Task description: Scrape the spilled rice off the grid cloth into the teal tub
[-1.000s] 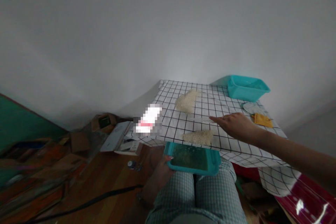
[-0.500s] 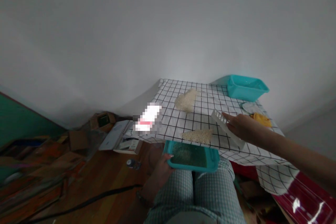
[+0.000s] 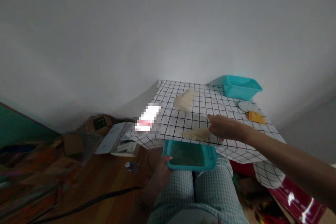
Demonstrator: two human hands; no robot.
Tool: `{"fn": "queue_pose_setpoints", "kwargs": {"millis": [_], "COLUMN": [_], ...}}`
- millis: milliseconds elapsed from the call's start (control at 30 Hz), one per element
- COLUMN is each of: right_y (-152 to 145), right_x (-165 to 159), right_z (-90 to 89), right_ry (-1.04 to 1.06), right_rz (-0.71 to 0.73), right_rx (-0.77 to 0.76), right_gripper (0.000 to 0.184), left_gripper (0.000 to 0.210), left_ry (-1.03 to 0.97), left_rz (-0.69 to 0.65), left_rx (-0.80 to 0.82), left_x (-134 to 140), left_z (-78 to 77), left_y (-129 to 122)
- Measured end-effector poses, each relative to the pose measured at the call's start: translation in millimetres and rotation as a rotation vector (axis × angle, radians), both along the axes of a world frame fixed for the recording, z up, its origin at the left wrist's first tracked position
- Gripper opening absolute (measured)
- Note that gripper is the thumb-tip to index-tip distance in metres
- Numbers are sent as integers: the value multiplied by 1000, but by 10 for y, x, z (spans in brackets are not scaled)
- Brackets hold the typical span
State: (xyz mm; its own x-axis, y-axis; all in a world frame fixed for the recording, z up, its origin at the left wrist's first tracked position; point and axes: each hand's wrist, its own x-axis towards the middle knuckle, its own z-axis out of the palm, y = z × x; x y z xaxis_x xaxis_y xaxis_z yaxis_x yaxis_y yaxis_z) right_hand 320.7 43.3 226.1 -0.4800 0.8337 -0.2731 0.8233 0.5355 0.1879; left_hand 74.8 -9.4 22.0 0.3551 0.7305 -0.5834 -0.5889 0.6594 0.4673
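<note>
Just now the right hand (image 3: 223, 128) lies low on the checked tablecloth (image 3: 181, 120), right beside the nearer heap of rice (image 3: 196, 134). Its fingers are bent over something flat and pale, but whether they grip it cannot be told at this angle. The left hand (image 3: 160, 171) holds the near corner of a teal tray (image 3: 189, 154), thumb over the rim, keeping it on the lap just under the table edge and below that heap. As a judgement, the step in hand is sweeping rice off the edge into the tray; the next move calls for a low, steady pull toward the tray. A second heap (image 3: 184, 100) lies farther back, near a teal tub (image 3: 240, 87).
</note>
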Motion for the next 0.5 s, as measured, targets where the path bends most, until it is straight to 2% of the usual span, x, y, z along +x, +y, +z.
{"fn": "queue_pose_setpoints", "kwargs": {"millis": [67,200,367,500], "right_y": [-8,-19,-33,-45], "right_x": [-136,-325,-431,-469], "right_z": [0,-24,-24,-52], "right_ry": [22,145,121,138], "right_rz": [-10,-113,-43,-55], "right_rx": [-18,-24,-25,-10], "right_gripper": [16,25,28,35], "left_gripper": [9,22,28,24], "left_ry": [32,79,142,102], "left_rz": [-6,18,58,28], "left_rx": [9,44,26,34], "left_x": [-3,24,34,7], "left_z": [-16,2,47,46], "left_y": [-4,-20,-38,-41]}}
